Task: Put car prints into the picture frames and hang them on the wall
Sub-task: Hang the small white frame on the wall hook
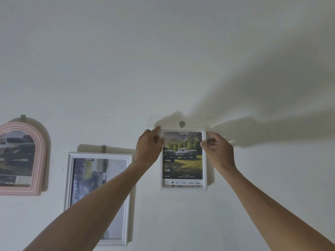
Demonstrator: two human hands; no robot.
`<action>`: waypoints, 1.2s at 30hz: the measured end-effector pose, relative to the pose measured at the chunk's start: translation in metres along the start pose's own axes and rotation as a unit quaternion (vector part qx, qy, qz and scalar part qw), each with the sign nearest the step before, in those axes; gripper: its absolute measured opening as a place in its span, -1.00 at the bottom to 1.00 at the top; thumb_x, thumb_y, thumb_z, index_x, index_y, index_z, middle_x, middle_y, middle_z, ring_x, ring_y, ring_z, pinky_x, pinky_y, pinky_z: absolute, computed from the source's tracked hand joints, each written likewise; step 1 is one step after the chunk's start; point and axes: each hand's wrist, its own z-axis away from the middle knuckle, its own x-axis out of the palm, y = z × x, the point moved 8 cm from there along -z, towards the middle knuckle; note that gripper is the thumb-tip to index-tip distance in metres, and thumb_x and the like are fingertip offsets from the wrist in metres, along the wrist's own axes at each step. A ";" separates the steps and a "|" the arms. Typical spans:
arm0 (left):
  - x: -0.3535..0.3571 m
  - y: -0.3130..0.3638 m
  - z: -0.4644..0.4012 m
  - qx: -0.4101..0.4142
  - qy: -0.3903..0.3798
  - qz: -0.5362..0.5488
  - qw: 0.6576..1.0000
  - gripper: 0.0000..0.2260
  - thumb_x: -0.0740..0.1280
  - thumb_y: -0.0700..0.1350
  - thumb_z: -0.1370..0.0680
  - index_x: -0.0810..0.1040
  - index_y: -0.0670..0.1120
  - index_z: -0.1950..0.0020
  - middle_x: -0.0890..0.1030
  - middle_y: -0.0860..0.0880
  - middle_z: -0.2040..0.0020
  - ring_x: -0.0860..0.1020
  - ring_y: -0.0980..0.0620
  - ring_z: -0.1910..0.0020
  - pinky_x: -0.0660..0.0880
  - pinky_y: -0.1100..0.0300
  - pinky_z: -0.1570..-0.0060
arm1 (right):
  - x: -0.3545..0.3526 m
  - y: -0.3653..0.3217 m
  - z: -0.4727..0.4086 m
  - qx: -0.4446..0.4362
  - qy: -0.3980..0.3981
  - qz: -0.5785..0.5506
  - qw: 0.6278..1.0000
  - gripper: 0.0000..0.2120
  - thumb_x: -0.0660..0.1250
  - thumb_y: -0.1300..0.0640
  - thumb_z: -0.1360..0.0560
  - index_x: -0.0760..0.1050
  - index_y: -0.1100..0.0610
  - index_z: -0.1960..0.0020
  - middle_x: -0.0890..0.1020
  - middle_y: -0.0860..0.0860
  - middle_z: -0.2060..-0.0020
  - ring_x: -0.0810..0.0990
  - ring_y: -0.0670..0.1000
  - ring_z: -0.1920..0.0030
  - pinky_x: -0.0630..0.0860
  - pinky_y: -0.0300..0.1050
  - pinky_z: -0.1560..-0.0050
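Small white frame (183, 187): held flat against the wall (163, 60) at centre right, upright, its top edge just under a round grey hook (182, 123); it carried a car print (182, 154) of two pickups before a forest.
Left hand (149, 147): fingers curled round the frame's upper left corner, thumb on the front.
Right hand (216, 148): fingers pinched the upper right edge, thumb on the front border.
Catch on hook: could not be told; the frame's back was hidden.
Risk, drop: if the hanger had missed the hook, letting go with both hands would probably send the frame sliding down the wall.
Risk, tilt: uneven release, one hand before the other, could likely leave the frame crooked on its single hook.
Risk, hook: a hard downward tug might loosen the hook, if it was adhesive; its fixing was not visible.
Neighbour, left: a tall white frame (72, 178) hung near, lower, partly behind the left forearm; a swing of that arm could knock it.
Neighbour, far left: a pink arched frame (40, 160), well apart.
Open room: bare wall above, right of and below the small frame.
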 end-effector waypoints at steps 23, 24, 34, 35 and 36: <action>0.065 -0.077 0.301 -0.151 -0.107 -0.052 0.981 -0.64 0.33 -0.03 -0.56 0.43 -0.03 -0.34 0.49 0.03 -0.16 0.54 0.02 -0.07 0.56 0.03 0.02 | -0.011 0.150 0.235 0.236 -0.142 0.031 0.961 -0.66 0.42 -0.12 -0.41 0.56 -0.09 -0.16 0.60 -0.16 -0.10 0.58 -0.12 -0.09 0.53 0.02 -0.20; 0.072 -0.086 0.324 -0.180 -0.138 -0.064 0.972 -0.63 0.32 -0.01 -0.57 0.42 -0.03 -0.35 0.49 0.02 -0.18 0.55 0.00 -0.11 0.54 0.03 0.00 | -0.010 0.163 0.257 0.253 -0.158 0.042 0.953 -0.66 0.42 -0.12 -0.42 0.56 -0.08 -0.17 0.60 -0.15 -0.12 0.58 -0.11 -0.10 0.52 0.03 -0.21; 0.096 -0.141 0.529 -0.414 -0.435 -0.195 0.775 -0.54 0.32 0.02 -0.56 0.35 -0.20 -0.35 0.41 -0.20 -0.30 0.43 -0.21 -0.28 0.38 0.03 -0.16 | -0.038 0.283 0.483 0.432 -0.377 0.212 0.791 -0.45 0.36 -0.17 -0.47 0.40 0.02 -0.39 0.46 0.09 -0.31 0.52 0.11 -0.24 0.52 0.02 -0.17; 0.096 -0.143 0.546 -0.429 -0.452 -0.203 0.755 -0.55 0.34 0.05 -0.54 0.39 -0.20 -0.30 0.44 -0.20 -0.28 0.45 -0.20 -0.26 0.41 0.03 -0.13 | -0.045 0.292 0.499 0.444 -0.393 0.228 0.772 -0.42 0.35 -0.18 -0.47 0.37 0.04 -0.41 0.44 0.10 -0.31 0.51 0.13 -0.25 0.53 0.03 -0.16; 0.096 -0.145 0.561 -0.442 -0.466 -0.212 0.736 -0.54 0.37 0.08 -0.51 0.41 -0.19 -0.26 0.47 -0.19 -0.25 0.48 -0.20 -0.23 0.44 0.03 -0.10 | -0.052 0.301 0.513 0.455 -0.403 0.243 0.756 -0.39 0.35 -0.18 -0.47 0.35 0.05 -0.43 0.43 0.11 -0.31 0.50 0.14 -0.26 0.53 0.04 -0.16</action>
